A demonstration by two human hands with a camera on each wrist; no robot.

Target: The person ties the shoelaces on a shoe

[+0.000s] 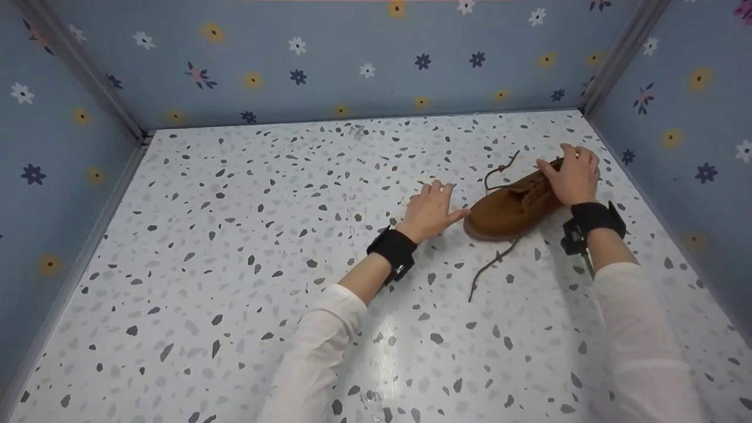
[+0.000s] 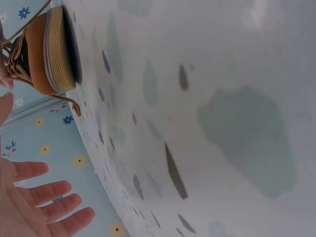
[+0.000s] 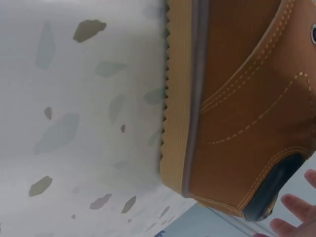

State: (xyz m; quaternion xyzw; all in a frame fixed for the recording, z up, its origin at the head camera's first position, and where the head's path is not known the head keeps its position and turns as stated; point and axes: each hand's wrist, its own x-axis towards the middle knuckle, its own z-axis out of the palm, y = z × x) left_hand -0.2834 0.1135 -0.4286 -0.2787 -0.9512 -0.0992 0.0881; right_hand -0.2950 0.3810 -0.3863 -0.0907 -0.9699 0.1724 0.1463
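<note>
A brown lace-up shoe (image 1: 510, 210) stands sole-down on the speckled white surface, toe pointing left and toward the person. Its pale ridged sole (image 3: 177, 98) and dark heel collar (image 3: 271, 190) show in the right wrist view. One loose lace (image 1: 496, 170) trails off the far side, another lace (image 1: 490, 270) off the near side. Over the heel end is my right hand (image 1: 574, 179), thumb and fingers spread about the collar. My left hand (image 1: 429, 210) hovers left of the toe, fingers extended, thumb tip right at the toe.
The speckled white surface (image 1: 235, 282) is bounded by blue flowered panels, one at the back (image 1: 352, 64), one at the left (image 1: 53, 153) and one at the right (image 1: 693, 164). Grey strips run along the corners. A black band with a small device is strapped round each wrist.
</note>
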